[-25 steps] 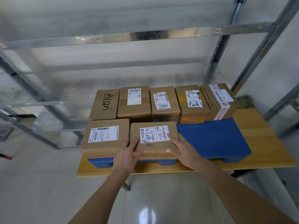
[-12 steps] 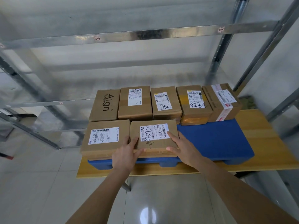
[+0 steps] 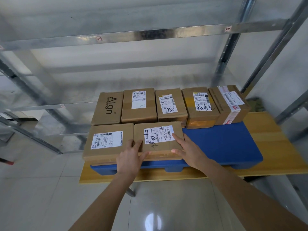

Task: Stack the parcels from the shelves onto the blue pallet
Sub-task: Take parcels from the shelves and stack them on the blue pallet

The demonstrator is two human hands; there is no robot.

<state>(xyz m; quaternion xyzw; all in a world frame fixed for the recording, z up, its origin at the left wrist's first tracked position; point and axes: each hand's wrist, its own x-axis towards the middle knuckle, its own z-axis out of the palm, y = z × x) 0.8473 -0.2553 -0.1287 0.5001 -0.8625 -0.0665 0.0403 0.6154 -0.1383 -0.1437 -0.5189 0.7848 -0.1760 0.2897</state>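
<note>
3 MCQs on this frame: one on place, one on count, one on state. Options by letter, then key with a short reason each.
1. Where does the parcel under both hands lie?
A. front row, right of the other front parcel
B. back row, far right
C. on the metal shelf

2. How many parcels lie on the blue pallet?
A. five
B. seven
C. nine

3. What are the hands doing?
A. hanging clear of all parcels
B. both lying on the front parcel's near corners
C. lifting the Align parcel

Key:
1 A: it lies beside the front left parcel, in front of the back row.
2 B: five in the back row, from the Align parcel to the taped parcel, plus two in front.
3 B: the left hand and the right hand rest on its near corners, and it lies flat on the pallet.
</note>
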